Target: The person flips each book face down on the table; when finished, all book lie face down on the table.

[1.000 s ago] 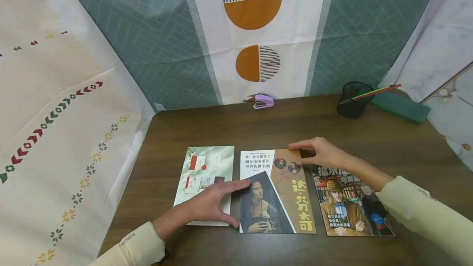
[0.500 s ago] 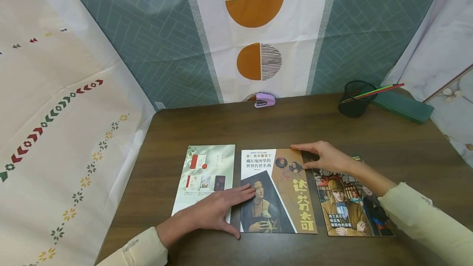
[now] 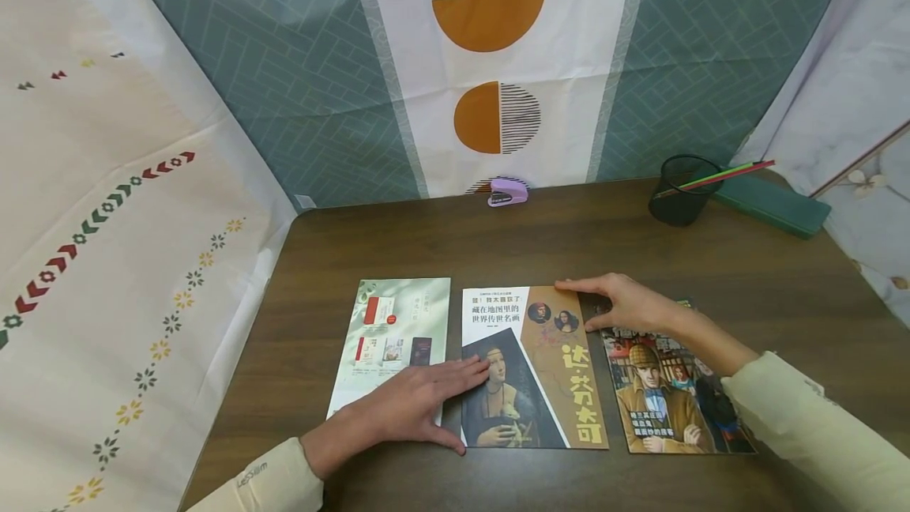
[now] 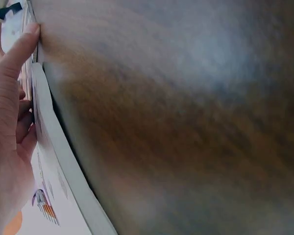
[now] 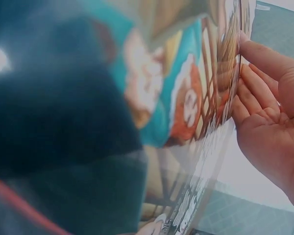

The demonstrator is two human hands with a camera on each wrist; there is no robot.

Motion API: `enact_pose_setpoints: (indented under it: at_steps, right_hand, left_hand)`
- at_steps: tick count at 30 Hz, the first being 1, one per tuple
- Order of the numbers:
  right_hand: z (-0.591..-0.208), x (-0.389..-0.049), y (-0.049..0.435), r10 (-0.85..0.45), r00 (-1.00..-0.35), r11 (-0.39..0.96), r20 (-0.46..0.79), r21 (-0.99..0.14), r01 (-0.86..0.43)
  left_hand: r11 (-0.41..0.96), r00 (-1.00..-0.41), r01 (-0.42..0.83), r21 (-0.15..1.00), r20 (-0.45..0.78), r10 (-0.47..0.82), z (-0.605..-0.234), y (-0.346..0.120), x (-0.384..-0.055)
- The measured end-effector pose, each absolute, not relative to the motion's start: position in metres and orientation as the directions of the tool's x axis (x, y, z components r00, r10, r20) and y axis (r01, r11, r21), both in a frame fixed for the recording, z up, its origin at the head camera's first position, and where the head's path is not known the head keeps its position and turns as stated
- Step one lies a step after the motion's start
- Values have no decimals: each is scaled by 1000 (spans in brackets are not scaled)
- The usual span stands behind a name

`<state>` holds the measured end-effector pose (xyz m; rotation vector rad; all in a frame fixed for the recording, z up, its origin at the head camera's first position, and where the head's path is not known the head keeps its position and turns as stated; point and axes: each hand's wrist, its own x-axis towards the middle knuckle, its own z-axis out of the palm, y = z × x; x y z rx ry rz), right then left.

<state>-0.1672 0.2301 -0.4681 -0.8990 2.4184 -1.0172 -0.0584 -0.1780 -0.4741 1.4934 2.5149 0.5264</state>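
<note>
The middle book (image 3: 540,370), a white and tan cover with a portrait painting, lies flat on the table. My left hand (image 3: 415,397) spreads straight fingers over its left edge, the thumb near its lower left corner. Beneath that hand is part of a pale green book (image 3: 398,318). My right hand (image 3: 629,306) touches the middle book's upper right corner, index finger along the top edge and thumb at the right side. To the right lies a book with a detective on its cover (image 3: 657,401), its upper part hidden under the right hand and forearm.
At the back edge of the brown table (image 3: 398,239) sits a lilac stapler (image 3: 508,192). Toward the back right stand a black mesh pen cup (image 3: 678,200) with pencils and a dark green case (image 3: 775,204). Patterned cloths hang around the table.
Since a second ago, my left hand has slid slightly down and its fingers have come together. My right thumb has moved down along the book's right side. The books lie as before.
</note>
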Motion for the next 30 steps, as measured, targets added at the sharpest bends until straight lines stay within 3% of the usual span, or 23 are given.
enact_pose_setpoints:
  at_steps: [3,7,13,20,23,26,30]
  right_hand:
    - [-468,-168,229,-670,-736,545,-96,-738,-399]
    - [-466,-168,229,-670,-737,540,-91,-741,-399]
    - [-464,-168,229,-667,-740,546,-91,-736,-401]
    - [-463,-167,231,-688,-721,540,-86,-723,-430]
    - [-465,-166,230,-695,-715,546,-72,-700,-460]
    - [-467,-165,228,-692,-719,558,-64,-680,-476]
    - [-467,-162,223,-659,-752,581,-27,-652,-487]
  left_hand:
    - [389,-428,881,270,102,898,-474,-178,-60]
    - [281,-299,953,112,217,929,-474,-176,-63]
    - [176,-143,983,-58,365,920,-468,-171,-66]
    - [111,-49,990,-91,516,855,-449,-163,-74]
    - [119,-57,990,-69,581,812,-438,-162,-79]
    - [152,-107,988,-15,638,763,-427,-161,-85]
    - [224,-239,968,112,684,689,-416,-161,-91]
